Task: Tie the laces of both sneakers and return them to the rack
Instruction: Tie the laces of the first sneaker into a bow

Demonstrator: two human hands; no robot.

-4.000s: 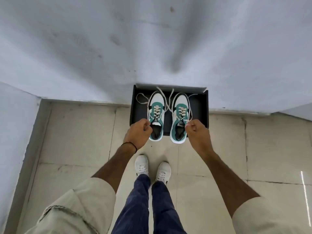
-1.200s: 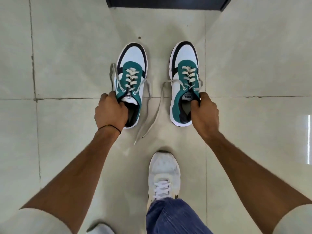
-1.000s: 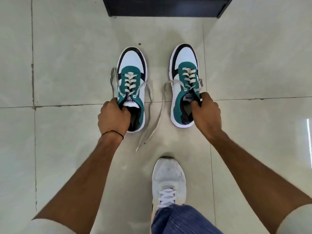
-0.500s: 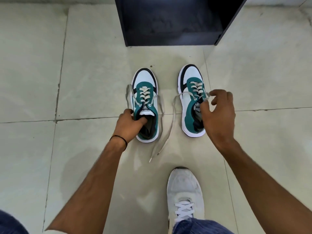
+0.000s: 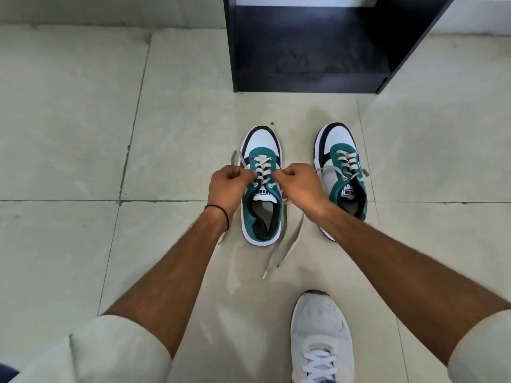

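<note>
Two green and white sneakers sit side by side on the tile floor (image 5: 83, 134), toes pointing at the black rack (image 5: 307, 51). The rack stands just past them, against the wall.

The left sneaker (image 5: 262, 186) has both hands over it. The left hand (image 5: 229, 186) is curled into a fist on the lace (image 5: 238, 159) at the left side of the shoe. The right hand (image 5: 300, 186) is curled into a fist on the lace at the right side. A loose lace end (image 5: 286, 250) trails down onto the floor below the right hand.

The right sneaker (image 5: 343, 172) sits alone, with nobody touching it. Its laces are loose and stick out to each side.

The person's own white shoe (image 5: 322, 335) is on the floor near the bottom.
</note>
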